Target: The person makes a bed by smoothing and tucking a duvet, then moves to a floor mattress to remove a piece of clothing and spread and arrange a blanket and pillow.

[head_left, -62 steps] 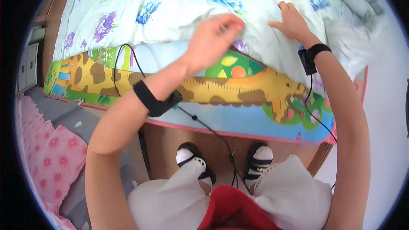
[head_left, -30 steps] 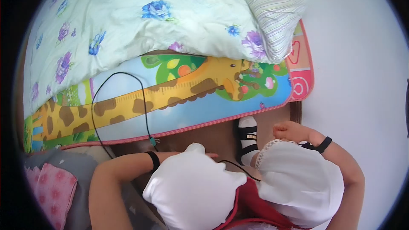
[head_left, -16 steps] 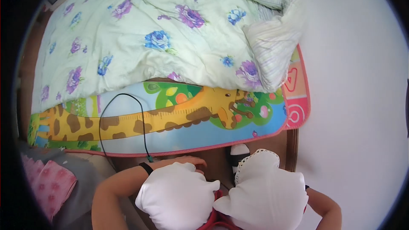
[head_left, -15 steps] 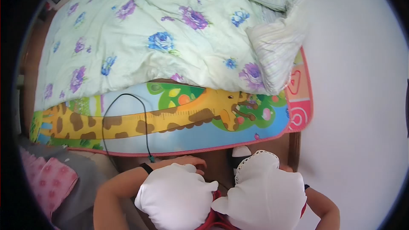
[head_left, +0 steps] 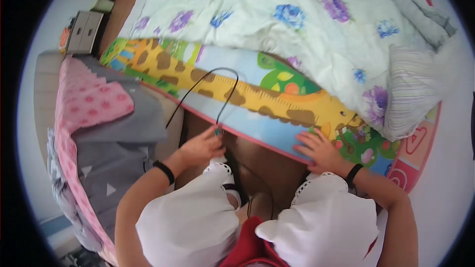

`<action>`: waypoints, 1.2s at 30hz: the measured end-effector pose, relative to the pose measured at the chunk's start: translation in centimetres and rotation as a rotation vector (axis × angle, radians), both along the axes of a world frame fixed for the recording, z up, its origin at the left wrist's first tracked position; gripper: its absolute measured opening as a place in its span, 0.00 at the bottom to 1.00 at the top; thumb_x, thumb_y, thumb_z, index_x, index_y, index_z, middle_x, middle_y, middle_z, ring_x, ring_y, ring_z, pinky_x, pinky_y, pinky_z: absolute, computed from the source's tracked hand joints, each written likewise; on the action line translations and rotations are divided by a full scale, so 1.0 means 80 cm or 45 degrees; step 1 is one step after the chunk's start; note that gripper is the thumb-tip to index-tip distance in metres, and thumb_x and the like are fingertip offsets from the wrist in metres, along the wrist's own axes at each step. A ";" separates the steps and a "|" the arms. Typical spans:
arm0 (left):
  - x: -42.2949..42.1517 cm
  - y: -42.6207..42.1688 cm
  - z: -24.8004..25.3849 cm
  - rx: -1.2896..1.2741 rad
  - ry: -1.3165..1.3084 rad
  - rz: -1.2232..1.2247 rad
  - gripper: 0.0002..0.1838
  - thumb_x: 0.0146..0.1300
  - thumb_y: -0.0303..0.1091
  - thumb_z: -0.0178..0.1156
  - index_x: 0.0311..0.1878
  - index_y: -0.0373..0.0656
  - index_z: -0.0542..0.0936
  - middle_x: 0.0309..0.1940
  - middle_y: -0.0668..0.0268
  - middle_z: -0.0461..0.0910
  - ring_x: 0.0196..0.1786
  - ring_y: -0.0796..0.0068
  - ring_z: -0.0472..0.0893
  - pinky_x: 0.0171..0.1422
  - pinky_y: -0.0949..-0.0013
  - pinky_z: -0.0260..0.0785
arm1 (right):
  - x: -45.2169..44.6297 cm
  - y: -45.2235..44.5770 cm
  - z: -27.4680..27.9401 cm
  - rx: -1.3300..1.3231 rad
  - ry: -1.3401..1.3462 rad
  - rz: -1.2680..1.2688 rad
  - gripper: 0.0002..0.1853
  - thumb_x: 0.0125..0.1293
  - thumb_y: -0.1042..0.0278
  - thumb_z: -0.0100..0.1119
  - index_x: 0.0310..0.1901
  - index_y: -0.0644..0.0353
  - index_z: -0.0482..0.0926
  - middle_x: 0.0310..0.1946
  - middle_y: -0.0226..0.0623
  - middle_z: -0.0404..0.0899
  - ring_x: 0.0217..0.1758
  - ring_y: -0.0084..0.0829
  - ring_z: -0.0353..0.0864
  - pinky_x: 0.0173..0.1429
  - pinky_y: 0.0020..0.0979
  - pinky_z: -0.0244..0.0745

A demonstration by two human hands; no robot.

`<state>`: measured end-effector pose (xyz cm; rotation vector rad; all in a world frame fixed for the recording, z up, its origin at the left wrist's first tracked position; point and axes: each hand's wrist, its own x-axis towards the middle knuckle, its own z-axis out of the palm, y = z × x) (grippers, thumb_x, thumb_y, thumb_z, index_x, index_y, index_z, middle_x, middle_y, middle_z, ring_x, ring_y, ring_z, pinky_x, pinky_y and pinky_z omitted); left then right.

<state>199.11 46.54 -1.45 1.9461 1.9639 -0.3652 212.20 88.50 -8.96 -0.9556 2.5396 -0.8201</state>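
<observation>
My left hand (head_left: 203, 146) is at the near edge of a play mat (head_left: 267, 141) printed with a giraffe. Its fingers are loosely bent and slightly apart. Right at the fingertips is the teal connector of a thin black cable (head_left: 237, 76); no grip on it shows. The cable loops over the mat. My right hand (head_left: 319, 151) touches the mat's near edge close to the giraffe's head, fingers spread and nothing held. A pale floral quilt (head_left: 257, 24) covers the far part of the mat.
On the left are a grey cover (head_left: 116, 153) and pink patterned cloth (head_left: 96, 101). A small grey cabinet (head_left: 84, 32) stands farther back. A striped folded fabric (head_left: 410, 89) lies near the white wall (head_left: 452, 168). Brown floor (head_left: 262, 163) shows below the mat.
The view has swung left, bringing the cabinet and more grey cover into sight. Both hands have reached forward from beside my knees to the mat's near edge.
</observation>
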 end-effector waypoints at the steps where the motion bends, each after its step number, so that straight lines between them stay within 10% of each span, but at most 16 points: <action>1: -0.002 -0.009 -0.007 -0.123 0.013 0.145 0.17 0.57 0.39 0.56 0.50 0.50 0.82 0.46 0.66 0.79 0.63 0.65 0.72 0.79 0.47 0.48 | 0.003 0.008 -0.004 -0.049 -0.031 -0.023 0.40 0.45 0.59 0.68 0.65 0.51 0.70 0.71 0.42 0.61 0.76 0.41 0.56 0.77 0.49 0.48; 7: 0.005 -0.032 -0.028 -0.105 0.028 0.347 0.08 0.57 0.35 0.54 0.35 0.50 0.83 0.36 0.68 0.79 0.53 0.70 0.75 0.78 0.62 0.52 | 0.008 0.003 -0.007 -0.030 0.096 -0.032 0.35 0.55 0.50 0.65 0.64 0.51 0.70 0.70 0.41 0.62 0.76 0.40 0.56 0.78 0.49 0.47; 14: 0.096 -0.099 -0.024 -0.912 0.131 0.286 0.18 0.69 0.40 0.49 0.60 0.55 0.77 0.58 0.66 0.78 0.69 0.64 0.68 0.79 0.48 0.43 | 0.020 0.021 -0.010 -0.083 0.144 -0.087 0.28 0.64 0.48 0.58 0.63 0.55 0.73 0.69 0.38 0.64 0.75 0.38 0.57 0.79 0.43 0.48; 27: 0.064 -0.005 -0.006 -0.697 0.029 0.294 0.19 0.68 0.43 0.54 0.60 0.51 0.77 0.55 0.65 0.79 0.59 0.70 0.74 0.67 0.58 0.61 | 0.040 0.014 -0.035 -0.217 0.247 -0.227 0.29 0.66 0.46 0.57 0.62 0.57 0.70 0.66 0.45 0.67 0.73 0.44 0.60 0.76 0.52 0.51; 31: 0.028 0.054 -0.029 -0.641 -0.012 0.299 0.19 0.68 0.43 0.55 0.60 0.50 0.77 0.54 0.65 0.79 0.56 0.70 0.75 0.64 0.59 0.63 | 0.061 -0.046 -0.020 0.079 0.293 -0.266 0.32 0.65 0.56 0.56 0.69 0.51 0.60 0.68 0.51 0.61 0.73 0.50 0.57 0.68 0.70 0.51; 36: 0.002 0.086 -0.045 -0.620 -0.038 0.333 0.20 0.68 0.43 0.55 0.60 0.49 0.76 0.52 0.65 0.80 0.53 0.71 0.76 0.61 0.61 0.65 | 0.045 -0.076 -0.036 0.358 0.432 -0.512 0.26 0.63 0.62 0.55 0.64 0.49 0.65 0.57 0.48 0.66 0.66 0.47 0.63 0.61 0.66 0.60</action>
